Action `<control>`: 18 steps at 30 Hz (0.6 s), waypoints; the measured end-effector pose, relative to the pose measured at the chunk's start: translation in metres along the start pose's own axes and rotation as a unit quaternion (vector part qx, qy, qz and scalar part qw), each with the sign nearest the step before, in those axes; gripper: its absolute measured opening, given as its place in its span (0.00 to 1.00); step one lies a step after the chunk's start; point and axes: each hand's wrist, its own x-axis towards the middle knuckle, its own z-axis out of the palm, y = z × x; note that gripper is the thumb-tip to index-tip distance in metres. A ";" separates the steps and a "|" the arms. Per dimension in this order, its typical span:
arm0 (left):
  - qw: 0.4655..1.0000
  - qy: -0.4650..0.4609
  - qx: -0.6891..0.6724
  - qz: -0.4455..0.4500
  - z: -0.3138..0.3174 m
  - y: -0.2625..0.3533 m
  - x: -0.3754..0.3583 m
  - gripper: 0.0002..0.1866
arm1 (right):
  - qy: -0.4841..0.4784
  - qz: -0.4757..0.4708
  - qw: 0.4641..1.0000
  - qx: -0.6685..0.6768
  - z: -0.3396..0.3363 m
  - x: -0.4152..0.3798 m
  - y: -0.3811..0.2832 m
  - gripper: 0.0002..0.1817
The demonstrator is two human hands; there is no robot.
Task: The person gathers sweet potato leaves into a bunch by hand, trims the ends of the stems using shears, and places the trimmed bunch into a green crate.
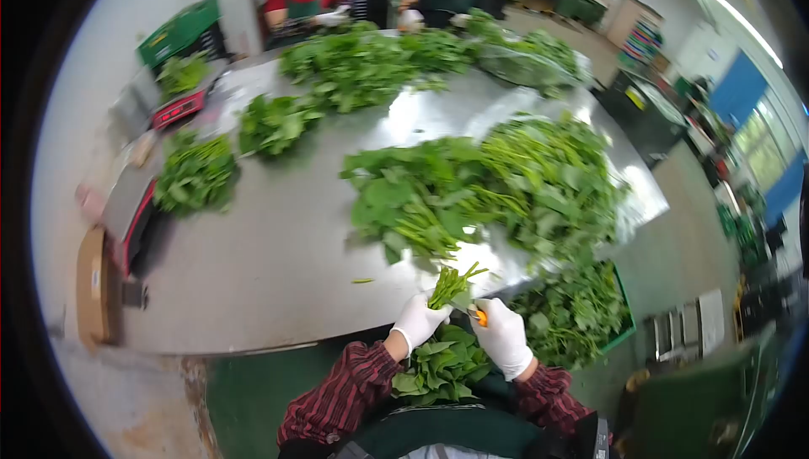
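My left hand (419, 318) and right hand (503, 334) wear white, matt cloth gloves; my sleeves (347, 392) are striped woven cloth. The desk (278, 248) is bare sheet metal, smooth, glossy under glare. The greens bunch (451, 284) is leafy, slightly shiny. The knife handle (480, 317) looks orange plastic.

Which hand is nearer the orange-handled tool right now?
Right. The right hand grips the orange-handled tool by the cut stem ends. The left hand is further off, on the other side, clasping the bunch of greens.

White gloves, red plaid sleeves.
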 end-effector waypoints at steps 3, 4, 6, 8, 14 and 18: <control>0.996 -0.020 0.087 0.023 0.055 0.001 0.024 0.11 | 0.053 0.098 0.993 -0.025 -0.012 -0.021 0.028 0.08; 0.991 -0.013 0.119 0.060 0.070 0.006 0.025 0.11 | 0.057 0.126 0.990 -0.033 -0.017 -0.025 0.035 0.08; 0.979 0.001 0.163 0.125 0.095 0.008 0.031 0.11 | 0.068 0.166 0.983 -0.043 -0.023 -0.032 0.049 0.08; 0.979 -0.035 0.176 0.101 0.111 0.008 0.038 0.11 | 0.095 0.195 0.975 -0.046 -0.025 -0.039 0.066 0.07; 0.989 -0.085 0.101 0.063 0.118 0.033 0.032 0.10 | -0.023 0.385 0.910 -0.152 -0.009 -0.151 0.219 0.09; 0.954 -0.042 0.225 0.196 0.106 0.018 0.049 0.17 | -0.044 0.403 0.891 -0.206 -0.041 -0.176 0.230 0.13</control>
